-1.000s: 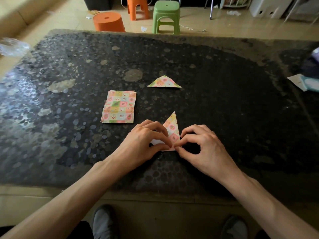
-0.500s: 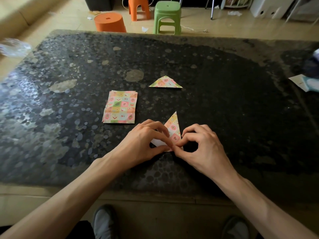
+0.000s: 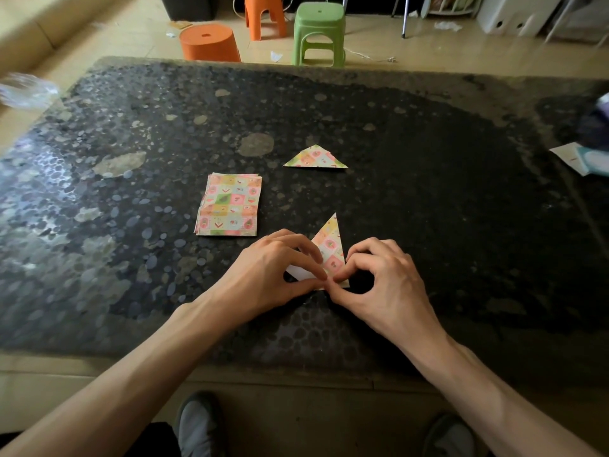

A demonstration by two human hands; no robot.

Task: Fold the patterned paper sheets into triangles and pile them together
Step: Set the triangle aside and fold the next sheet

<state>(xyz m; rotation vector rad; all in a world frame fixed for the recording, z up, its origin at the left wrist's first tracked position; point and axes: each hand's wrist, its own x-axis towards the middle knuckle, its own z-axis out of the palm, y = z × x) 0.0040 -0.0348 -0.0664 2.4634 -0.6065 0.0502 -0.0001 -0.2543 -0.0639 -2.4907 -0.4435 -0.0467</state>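
A half-folded patterned sheet (image 3: 330, 245) lies on the dark table near me, its point aimed away and a strip of white underside showing at the lower left. My left hand (image 3: 270, 275) pinches its lower left part. My right hand (image 3: 382, 282) pinches its lower right corner; the fingertips of both meet at the sheet's bottom edge. A stack of flat patterned sheets (image 3: 229, 204) rests to the left. One finished patterned triangle (image 3: 315, 157) lies farther back at the centre.
The speckled dark table (image 3: 445, 209) has its near edge just below my wrists. A white and teal packet (image 3: 585, 158) sits at the right edge, crumpled clear plastic (image 3: 26, 90) at the left. Orange stools (image 3: 209, 42) and a green stool (image 3: 319, 31) stand beyond.
Both hands stay on the sheet's bottom edge; fingertips have shifted only slightly while pressing the fold. The stack and the finished triangle have not moved.
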